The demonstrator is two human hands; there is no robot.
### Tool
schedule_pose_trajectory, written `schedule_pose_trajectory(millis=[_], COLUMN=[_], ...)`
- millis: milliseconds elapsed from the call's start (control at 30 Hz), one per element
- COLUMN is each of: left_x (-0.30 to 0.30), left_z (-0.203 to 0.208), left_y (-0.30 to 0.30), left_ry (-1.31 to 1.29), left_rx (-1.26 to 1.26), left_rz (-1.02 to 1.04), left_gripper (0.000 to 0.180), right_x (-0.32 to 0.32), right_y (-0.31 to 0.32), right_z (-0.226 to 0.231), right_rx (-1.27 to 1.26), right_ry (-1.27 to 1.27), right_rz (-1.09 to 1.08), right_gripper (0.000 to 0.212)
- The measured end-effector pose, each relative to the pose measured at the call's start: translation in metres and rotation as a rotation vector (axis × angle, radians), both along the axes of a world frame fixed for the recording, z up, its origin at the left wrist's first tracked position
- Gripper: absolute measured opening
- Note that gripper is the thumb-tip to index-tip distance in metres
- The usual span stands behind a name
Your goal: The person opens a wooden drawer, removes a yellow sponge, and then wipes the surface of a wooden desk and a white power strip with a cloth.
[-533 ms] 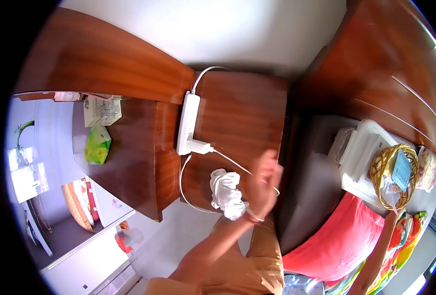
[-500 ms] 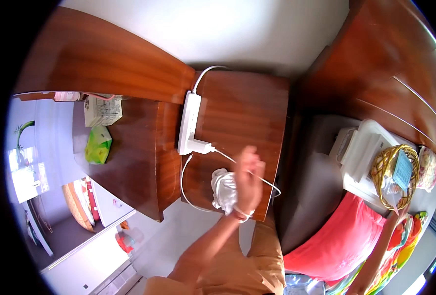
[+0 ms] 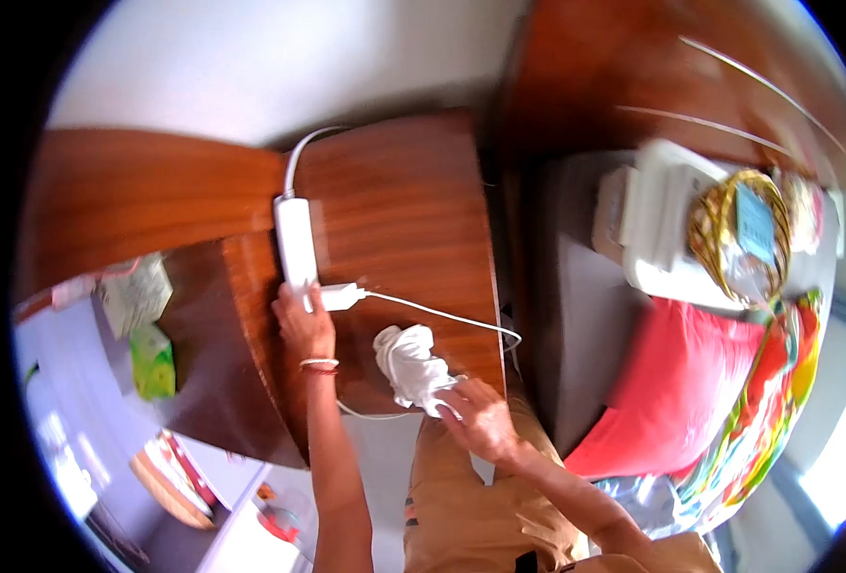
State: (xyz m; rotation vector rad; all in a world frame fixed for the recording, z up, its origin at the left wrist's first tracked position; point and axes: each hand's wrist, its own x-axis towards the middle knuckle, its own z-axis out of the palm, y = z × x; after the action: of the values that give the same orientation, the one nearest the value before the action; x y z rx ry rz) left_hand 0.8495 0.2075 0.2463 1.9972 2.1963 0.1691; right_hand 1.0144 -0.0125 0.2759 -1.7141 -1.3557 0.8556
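A white power strip (image 3: pixel 296 239) lies on the wooden tabletop (image 3: pixel 394 210), with a white charger (image 3: pixel 339 297) plugged into its near end. My left hand (image 3: pixel 306 327) is closed around that near end, beside the charger. From the charger a white cable (image 3: pixel 433 310) runs right, past the table's edge. A crumpled white cloth (image 3: pixel 406 363) rests near the front of the tabletop. My right hand (image 3: pixel 480 418) pinches the cloth's near right corner between fingers and thumb.
To the right stands a grey surface bearing white plastic containers (image 3: pixel 666 215), a wicker basket (image 3: pixel 702 234), a red-pink cloth (image 3: pixel 671 392) and a multicoloured cloth (image 3: pixel 762 430). A lower shelf at left holds a white box (image 3: pixel 135 294) and a green packet (image 3: pixel 153 363).
My left hand has moved left from beside the cloth to the power strip. My right hand has come from the wicker basket to the white cloth. The view has turned.
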Motion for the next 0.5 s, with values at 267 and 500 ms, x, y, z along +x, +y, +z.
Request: schedule_pose_trajectory(millis=[267,500], left_x=[0.036,0.04], left_z=[-0.001,0.026], left_y=[0.045,0.057], left_ry=[0.13,0.159], left_rx=[-0.089,-0.002], left_rz=[0.066,-0.037], left_gripper=[0.054,0.051], right_x=[0.011,0.048], right_y=[-0.025,-0.058], right_z=[-0.015,-0.013], right_rx=[-0.112,-0.184], right_ry=[0.035,0.044], right_rz=[-0.054,-0.142], right_gripper=[0.013,0.012])
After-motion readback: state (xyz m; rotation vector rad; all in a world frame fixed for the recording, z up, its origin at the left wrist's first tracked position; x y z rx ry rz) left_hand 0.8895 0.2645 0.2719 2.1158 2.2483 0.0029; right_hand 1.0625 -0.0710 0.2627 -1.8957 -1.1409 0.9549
